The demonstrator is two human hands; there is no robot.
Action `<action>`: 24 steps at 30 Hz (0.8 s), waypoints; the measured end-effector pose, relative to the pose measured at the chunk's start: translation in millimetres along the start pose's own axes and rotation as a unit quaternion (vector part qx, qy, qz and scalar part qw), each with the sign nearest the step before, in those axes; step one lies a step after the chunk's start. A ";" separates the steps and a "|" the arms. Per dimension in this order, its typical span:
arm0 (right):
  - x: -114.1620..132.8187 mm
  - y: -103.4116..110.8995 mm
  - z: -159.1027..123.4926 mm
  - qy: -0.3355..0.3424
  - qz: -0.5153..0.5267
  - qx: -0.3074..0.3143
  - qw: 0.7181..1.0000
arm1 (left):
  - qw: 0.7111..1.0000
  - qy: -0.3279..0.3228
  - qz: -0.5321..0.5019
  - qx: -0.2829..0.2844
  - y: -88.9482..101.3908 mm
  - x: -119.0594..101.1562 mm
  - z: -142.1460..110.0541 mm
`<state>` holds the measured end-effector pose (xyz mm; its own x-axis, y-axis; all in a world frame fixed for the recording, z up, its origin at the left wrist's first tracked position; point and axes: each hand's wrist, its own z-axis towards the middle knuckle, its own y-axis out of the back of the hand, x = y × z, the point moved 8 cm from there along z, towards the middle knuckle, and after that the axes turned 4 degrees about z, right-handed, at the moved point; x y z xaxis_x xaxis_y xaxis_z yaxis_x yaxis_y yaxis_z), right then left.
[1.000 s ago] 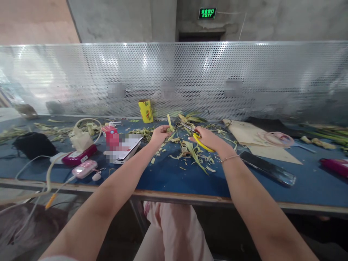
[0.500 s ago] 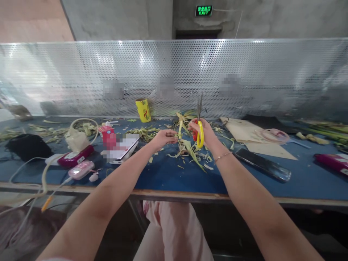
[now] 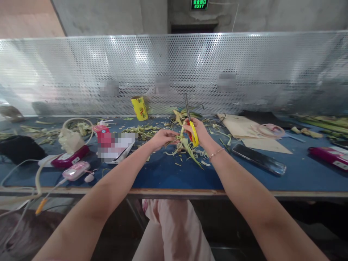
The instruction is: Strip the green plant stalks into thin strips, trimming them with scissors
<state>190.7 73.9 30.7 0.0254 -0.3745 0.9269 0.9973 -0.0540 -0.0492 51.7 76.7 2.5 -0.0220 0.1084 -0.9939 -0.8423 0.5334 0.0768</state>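
Note:
My right hand (image 3: 200,131) is closed around a pair of scissors (image 3: 194,135) with yellow and red handles. Their blades point upward, away from me. My left hand (image 3: 162,139) is closed, pinching the lower end of a pale green plant stem (image 3: 182,133) just left of the scissors. The right fingertips are at the stem's upper part; whether they grip it I cannot tell. Below both hands, a long green leaf (image 3: 192,154) and curled pale trimmings (image 3: 205,163) lie on the blue table (image 3: 168,178).
Left of my arms are a white phone-like item (image 3: 123,148), a red carton (image 3: 103,136), a pink case (image 3: 76,171) and a magenta power strip (image 3: 70,156) with cables. A yellow roll (image 3: 139,108) stands by the perforated metal screen (image 3: 152,69). At right lie a dark phone (image 3: 258,159) and cardboard (image 3: 244,127).
The scissors have swung from pointing left at the stem to pointing upward in my right hand. That hand has moved left to the stem. The whole view has shifted slightly.

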 end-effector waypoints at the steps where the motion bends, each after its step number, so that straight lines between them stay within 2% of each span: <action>1: 0.1 -0.3 -0.5 -0.001 0.003 -0.001 1.000 | 1.000 -0.001 0.003 0.004 -0.8 -0.2 -0.3; 6: -1.2 -2.3 0.1 0.012 0.028 0.004 1.000 | 1.000 0.007 0.010 0.003 -3.8 -2.4 -3.6; 12: -2.3 -7.7 0.5 0.019 0.051 0.031 0.998 | 0.999 0.023 -0.036 -0.012 -4.5 -5.6 -7.8; 17: -0.8 -7.0 0.2 0.015 0.069 0.018 0.997 | 0.997 0.035 -0.062 -0.017 -5.1 -4.2 -8.1; 24: 5.1 -7.2 -3.6 0.012 0.061 0.017 0.998 | 0.999 0.013 -0.043 0.012 -12.9 -8.8 -9.6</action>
<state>183.3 69.1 34.5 0.1456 -0.3978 0.9059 0.9887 0.0250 -0.1480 57.6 60.8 9.5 0.0358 0.0392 -0.9986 -0.8291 0.5591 -0.0078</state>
